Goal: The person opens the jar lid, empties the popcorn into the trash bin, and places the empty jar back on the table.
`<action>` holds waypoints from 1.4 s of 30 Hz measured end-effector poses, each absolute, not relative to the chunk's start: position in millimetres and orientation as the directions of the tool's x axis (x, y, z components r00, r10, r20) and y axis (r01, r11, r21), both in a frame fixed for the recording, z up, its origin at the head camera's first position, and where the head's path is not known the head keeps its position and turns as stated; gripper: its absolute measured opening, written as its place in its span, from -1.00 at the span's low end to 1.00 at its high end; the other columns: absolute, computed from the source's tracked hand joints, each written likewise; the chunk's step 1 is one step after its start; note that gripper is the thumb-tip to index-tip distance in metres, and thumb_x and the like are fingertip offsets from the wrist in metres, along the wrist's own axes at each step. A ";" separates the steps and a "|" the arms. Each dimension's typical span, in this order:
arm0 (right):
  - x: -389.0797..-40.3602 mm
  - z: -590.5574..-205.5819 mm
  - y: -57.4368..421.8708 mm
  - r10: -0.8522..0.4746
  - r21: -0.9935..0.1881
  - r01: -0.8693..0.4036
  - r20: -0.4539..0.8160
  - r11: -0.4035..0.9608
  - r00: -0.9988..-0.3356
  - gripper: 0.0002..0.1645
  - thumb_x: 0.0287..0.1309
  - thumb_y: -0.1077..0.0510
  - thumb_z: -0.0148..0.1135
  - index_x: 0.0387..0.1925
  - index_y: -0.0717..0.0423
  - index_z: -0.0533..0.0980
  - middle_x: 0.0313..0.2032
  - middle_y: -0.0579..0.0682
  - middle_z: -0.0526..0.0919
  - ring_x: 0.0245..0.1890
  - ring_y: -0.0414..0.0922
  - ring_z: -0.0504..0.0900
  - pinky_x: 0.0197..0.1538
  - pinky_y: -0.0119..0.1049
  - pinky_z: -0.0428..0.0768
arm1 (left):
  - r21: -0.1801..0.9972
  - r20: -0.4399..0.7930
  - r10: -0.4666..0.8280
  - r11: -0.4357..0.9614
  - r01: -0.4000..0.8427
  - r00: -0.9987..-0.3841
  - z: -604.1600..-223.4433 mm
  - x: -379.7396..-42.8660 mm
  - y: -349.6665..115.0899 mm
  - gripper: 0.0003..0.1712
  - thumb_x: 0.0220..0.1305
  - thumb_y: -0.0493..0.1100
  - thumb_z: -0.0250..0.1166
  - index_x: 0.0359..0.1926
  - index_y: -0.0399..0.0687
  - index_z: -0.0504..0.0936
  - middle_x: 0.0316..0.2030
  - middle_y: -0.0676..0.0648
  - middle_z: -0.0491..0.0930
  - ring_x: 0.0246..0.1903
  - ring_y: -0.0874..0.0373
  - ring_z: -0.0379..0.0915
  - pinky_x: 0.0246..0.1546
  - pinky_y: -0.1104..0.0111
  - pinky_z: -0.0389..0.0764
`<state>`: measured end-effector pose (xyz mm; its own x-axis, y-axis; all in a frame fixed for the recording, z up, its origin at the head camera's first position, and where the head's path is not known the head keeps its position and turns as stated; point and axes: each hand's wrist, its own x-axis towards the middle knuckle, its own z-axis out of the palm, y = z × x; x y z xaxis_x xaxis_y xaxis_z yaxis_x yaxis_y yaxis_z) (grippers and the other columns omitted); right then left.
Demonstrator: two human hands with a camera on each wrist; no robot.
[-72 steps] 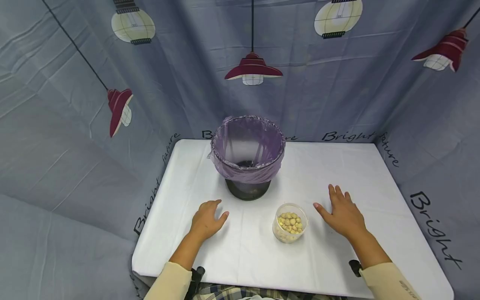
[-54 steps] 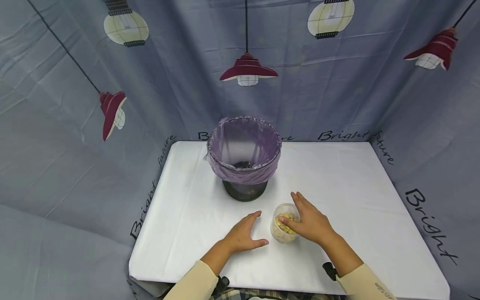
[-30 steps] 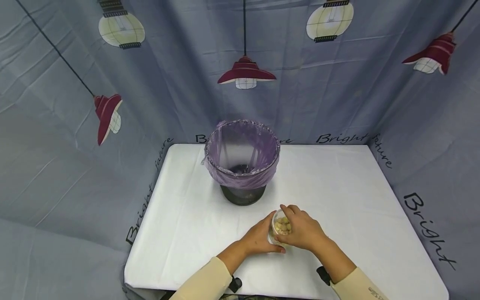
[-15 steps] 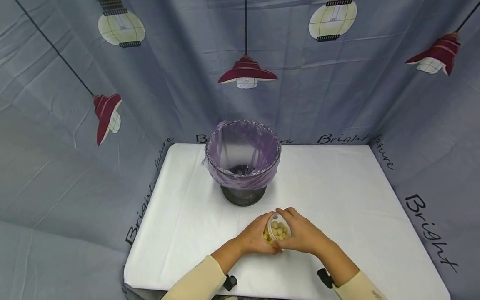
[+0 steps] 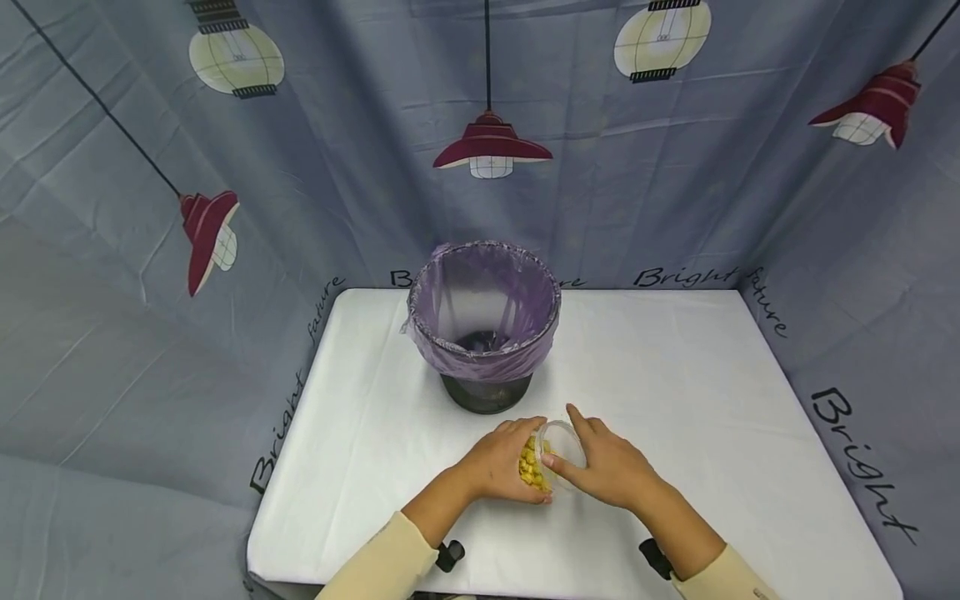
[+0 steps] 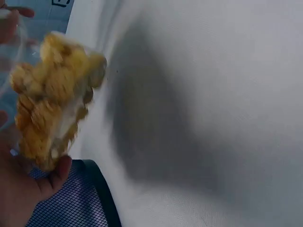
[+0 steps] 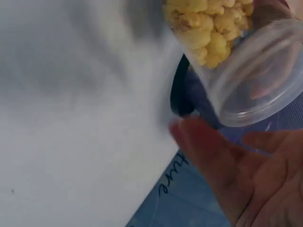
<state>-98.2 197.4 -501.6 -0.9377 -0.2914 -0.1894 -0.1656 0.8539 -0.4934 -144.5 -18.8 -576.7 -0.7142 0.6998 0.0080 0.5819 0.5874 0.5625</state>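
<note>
A clear plastic cup (image 5: 567,443) leans sideways in front of me, its mouth facing right. Yellow popcorn-like pieces (image 7: 213,28) lie heaped along the cup's bottom and lower wall. My left hand (image 5: 498,465) grips the cup around its base end, with the thumb and fingers on opposite sides. In the left wrist view a shadow falls on the cloth beside the pieces (image 6: 52,94), and the cup is raised off the table. My right hand (image 5: 613,468) is spread beside the mouth; its thumb overlaps the rim in the head view. Nothing is in the right palm (image 7: 265,189).
Beyond the hands stands a dark mesh bin (image 5: 487,396) lined with a purple bag (image 5: 487,362). A white cloth covers the table (image 5: 675,358). Grey-blue curtains (image 5: 360,167) printed with lamps enclose the back and sides.
Both hands came together at the cup, which was upright on the table. It was lifted and tipped over, its mouth toward the right. The right hand has since loosened from it.
</note>
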 end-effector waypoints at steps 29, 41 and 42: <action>-95.5 -500.0 193.5 -0.463 -0.678 -0.216 -0.206 0.703 -0.862 0.08 -0.12 -0.14 0.54 0.43 -0.01 0.29 0.33 0.00 0.43 0.32 0.05 0.42 0.23 0.18 0.47 | 0.696 -0.217 0.732 0.580 0.423 -0.646 -553.1 -130.9 -33.6 0.16 -0.19 0.33 0.57 0.42 0.14 0.26 0.14 0.19 0.49 0.06 0.26 0.45 0.03 0.30 0.56; -96.6 -474.3 215.2 -0.604 -0.752 -0.338 -0.099 0.566 -0.791 0.20 -0.23 0.13 0.58 0.49 -0.22 0.18 0.45 -0.14 0.24 0.43 0.02 0.26 0.25 0.19 0.45 | 0.966 -0.253 0.880 0.204 -0.161 -0.401 -559.1 -136.7 -58.1 0.01 -0.01 0.07 0.55 0.42 0.06 0.24 0.26 -0.09 0.47 0.18 0.23 0.44 0.23 0.39 0.41; -98.8 -476.2 219.8 -0.573 -0.746 -0.322 -0.096 0.583 -0.814 0.20 -0.21 0.11 0.58 0.49 -0.19 0.18 0.45 -0.09 0.24 0.42 0.06 0.27 0.23 0.21 0.46 | 0.968 -0.247 0.867 0.203 -0.147 -0.432 -559.0 -136.4 -58.4 0.02 -0.02 0.04 0.56 0.42 0.07 0.23 0.26 -0.09 0.47 0.19 0.23 0.44 0.23 0.38 0.42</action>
